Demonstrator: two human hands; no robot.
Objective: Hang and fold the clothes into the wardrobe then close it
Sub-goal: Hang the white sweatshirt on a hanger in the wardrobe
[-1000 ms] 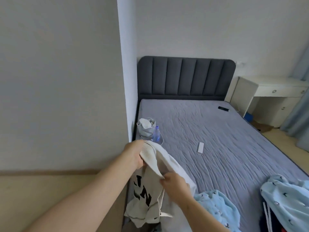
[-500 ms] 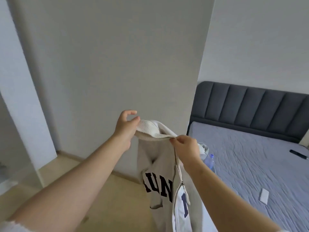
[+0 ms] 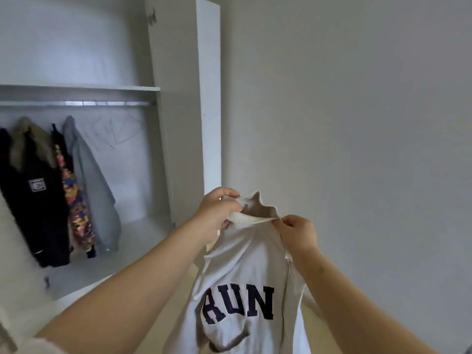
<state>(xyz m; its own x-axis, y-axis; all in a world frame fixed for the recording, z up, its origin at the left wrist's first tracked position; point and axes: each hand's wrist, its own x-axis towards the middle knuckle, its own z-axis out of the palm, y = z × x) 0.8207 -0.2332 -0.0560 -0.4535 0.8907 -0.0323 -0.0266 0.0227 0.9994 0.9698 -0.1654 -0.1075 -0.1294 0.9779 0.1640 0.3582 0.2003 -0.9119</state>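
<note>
The wardrobe (image 3: 178, 123) stands open on my left, with a shelf across it and a rail (image 3: 76, 103) just beneath. Three garments hang close together towards the rail's left end: a black jacket (image 3: 33, 200), a patterned piece (image 3: 74, 200) and a grey top (image 3: 94, 187). To their right, under the rail, faint thin outlines may be wire hangers. I cannot tell.

The cream zip jacket (image 3: 242, 272), lettered RUN across the chest, hangs from my hands in front of the plain wall. It is right of the wardrobe and well apart from the rail, not yet on any hanger. My left hand (image 3: 217, 215) grips the left side of its ribbed collar (image 3: 251, 219) with the fingers curled round the edge. My right hand (image 3: 297, 233) pinches the collar's right end between thumb and fingertips. The collar is stretched between them and the body drops straight down, zip (image 3: 284, 302) to the right of the letters.

I judge the step in hand is carrying it over to be hung. To do that well I should:

- hold the collar taut and level so the shoulders do not twist;
- free one hand only once the other has the whole neck gathered;
- feed a hanger up through the neck;
- seat both shoulders evenly before letting go, since the heavy knit could slide off a thin hanger.
</note>
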